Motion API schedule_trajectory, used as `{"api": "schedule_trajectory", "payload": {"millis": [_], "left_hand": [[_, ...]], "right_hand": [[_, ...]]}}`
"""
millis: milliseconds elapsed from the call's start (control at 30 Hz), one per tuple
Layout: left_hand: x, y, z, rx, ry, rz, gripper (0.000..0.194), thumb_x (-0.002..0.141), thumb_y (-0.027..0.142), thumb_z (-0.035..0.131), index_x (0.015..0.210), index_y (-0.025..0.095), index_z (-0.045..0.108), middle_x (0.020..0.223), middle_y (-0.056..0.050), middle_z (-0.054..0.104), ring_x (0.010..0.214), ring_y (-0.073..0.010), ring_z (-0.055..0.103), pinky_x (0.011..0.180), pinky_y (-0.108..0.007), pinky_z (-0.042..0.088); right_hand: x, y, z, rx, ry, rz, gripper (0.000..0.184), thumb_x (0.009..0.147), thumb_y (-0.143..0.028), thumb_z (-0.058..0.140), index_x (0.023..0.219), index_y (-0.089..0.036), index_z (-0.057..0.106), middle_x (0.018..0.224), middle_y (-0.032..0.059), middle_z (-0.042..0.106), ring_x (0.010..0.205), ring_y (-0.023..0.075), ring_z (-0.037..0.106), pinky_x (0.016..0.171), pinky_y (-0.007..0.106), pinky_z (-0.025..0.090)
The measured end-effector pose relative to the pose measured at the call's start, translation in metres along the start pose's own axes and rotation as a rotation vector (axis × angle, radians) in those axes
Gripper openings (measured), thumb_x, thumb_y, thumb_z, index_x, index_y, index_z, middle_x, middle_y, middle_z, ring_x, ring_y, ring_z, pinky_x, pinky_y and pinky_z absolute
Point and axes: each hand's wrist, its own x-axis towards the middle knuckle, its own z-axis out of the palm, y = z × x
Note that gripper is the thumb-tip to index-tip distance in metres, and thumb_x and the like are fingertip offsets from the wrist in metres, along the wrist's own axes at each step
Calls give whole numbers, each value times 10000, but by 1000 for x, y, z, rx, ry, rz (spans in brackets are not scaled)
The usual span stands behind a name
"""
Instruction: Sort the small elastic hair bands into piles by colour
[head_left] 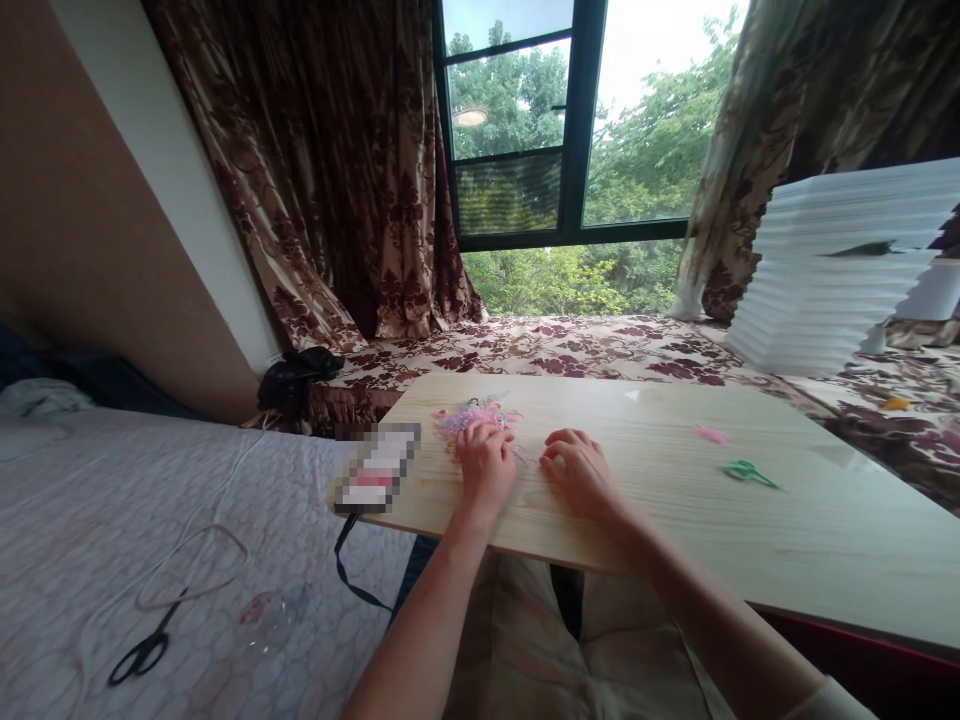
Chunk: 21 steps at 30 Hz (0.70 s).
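Note:
A loose pile of thin, loop-like pastel strands (474,412), mostly pink and lilac with some yellow and green, lies on the light wooden table (645,500). My left hand (489,462) rests at the pile's near right edge, its fingers bent together over some strands. Whether it grips one of them is hidden. Just to the right, my right hand (581,468) lies low over the tabletop with fingers curled and thumb drawn in. A pale strand or two shows between the hands, too small to name.
Green-handled scissors (750,473) and a small pink bundle (712,434) lie on the table's right side. A phone (379,468) with a black strap sits at the left edge. Black scissors (142,652), a clear plastic bag (274,615) and a cable lie on the bed (300,530).

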Motion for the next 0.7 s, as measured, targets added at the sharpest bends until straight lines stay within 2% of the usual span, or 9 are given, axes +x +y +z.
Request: {"api": "schedule_trajectory", "payload": {"millis": [100, 300, 500, 700], "left_hand": [[0, 0, 0, -2, 8, 1, 296, 823, 71, 503, 881, 224, 749, 971, -69, 709, 1103, -255, 550, 992, -452, 426], [0, 0, 1, 0, 8, 2, 288, 818, 74, 508, 880, 216, 750, 976, -74, 709, 1107, -258, 548, 997, -454, 428], [0, 0, 0, -7, 2, 6, 271, 813, 88, 521, 876, 212, 754, 968, -78, 710, 1100, -263, 548, 995, -462, 428], [0, 1, 0, 10, 9, 7, 262, 818, 99, 528, 874, 217, 755, 959, -66, 709, 1092, -259, 550, 987, -448, 431]], "right_hand": [[1, 2, 0, -1, 26, -6, 163, 875, -243, 532, 793, -207, 668, 1059, 65, 704, 1051, 222, 584, 952, 376, 376], [1, 4, -1, 24, 23, 4, 202, 903, -265, 466, 849, -204, 651, 877, 56, 728, 862, 187, 643, 839, 315, 423], [0, 2, -2, 85, 41, 75, 189, 866, -214, 500, 851, -221, 688, 880, 41, 749, 857, 188, 669, 810, 295, 456], [2, 6, 1, 128, 99, 66, 233, 832, -170, 530, 917, -210, 743, 954, 62, 762, 935, 203, 689, 878, 311, 492]]}}
